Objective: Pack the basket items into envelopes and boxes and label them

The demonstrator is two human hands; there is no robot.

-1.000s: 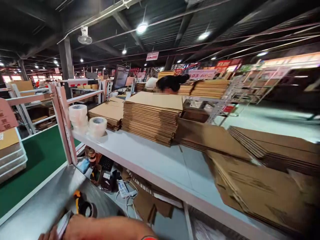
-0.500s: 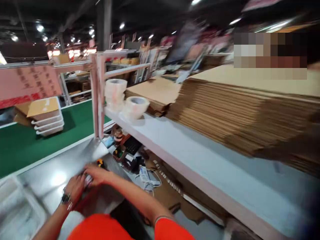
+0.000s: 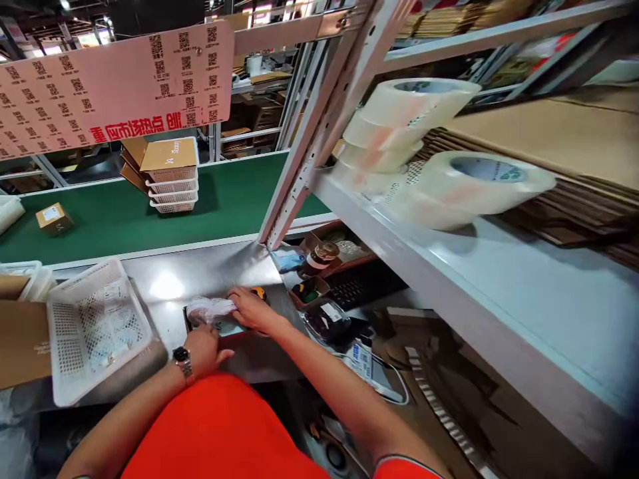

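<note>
Head view: the crumpled plastic bag [image 3: 212,307] lies on the metal table [image 3: 200,266] just ahead of my body, over a pale flat item [image 3: 230,327] too covered for me to name. My right hand [image 3: 249,309] has its fingers drawn together on the bag's right end, probably to keep the loose plastic in check. My left hand [image 3: 202,352] is at the near edge, thumb spread away, perhaps to steady things; its fingertips are hidden, so I cannot tell whether they grip anything.

Just beyond my right fingers sits a yellow tool [image 3: 258,293], seemingly put there for easy reach. To my left, a white basket [image 3: 67,332] stands tilted, its mouth towards me, which likely makes its contents easier to get at. Past the table, stacked baskets [image 3: 172,193] and a small box [image 3: 54,218] rest on the green belt [image 3: 234,193]. Tape rolls [image 3: 479,189] stand on the shelf [image 3: 549,286] at my right, apparently as spares.
</note>
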